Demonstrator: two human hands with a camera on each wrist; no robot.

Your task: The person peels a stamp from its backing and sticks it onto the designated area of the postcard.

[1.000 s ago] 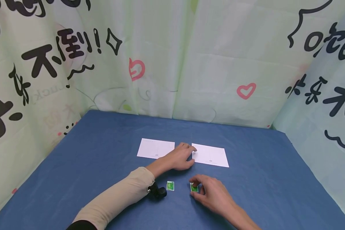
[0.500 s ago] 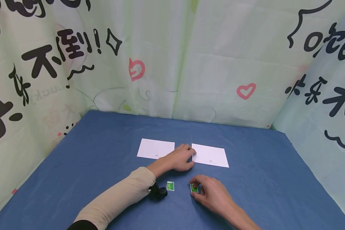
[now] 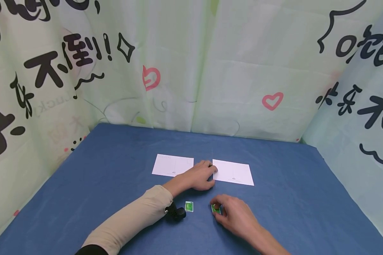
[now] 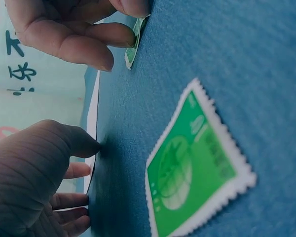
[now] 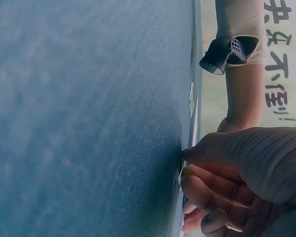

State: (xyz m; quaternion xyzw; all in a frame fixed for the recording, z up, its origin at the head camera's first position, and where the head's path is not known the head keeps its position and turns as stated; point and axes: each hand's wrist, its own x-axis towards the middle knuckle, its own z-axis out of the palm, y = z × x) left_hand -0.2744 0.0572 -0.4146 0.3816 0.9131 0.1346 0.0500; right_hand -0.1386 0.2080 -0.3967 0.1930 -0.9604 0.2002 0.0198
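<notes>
My right hand is at the front centre, curled over a green postage stamp with a white perforated border. Its thumb and fingers pinch the stamp's edges, and in the left wrist view that stamp looks slightly bent, one edge off the cloth. The fingers partly cover it. My left hand rests between two white paper rectangles, its fingers relaxed and touching the near-left edge of the right-hand paper. A second green stamp lies flat below the left wrist; it fills much of the left wrist view.
The left-hand white paper lies flat, its right corner behind my left hand. Blue cloth covers the table. A black wrist camera hangs from the left sleeve close to the loose stamp. Printed curtains enclose the back and sides.
The stamp at my right fingertips has turned or tilted slightly. Both hands stay almost in place; the papers and the other stamp lie as before.
</notes>
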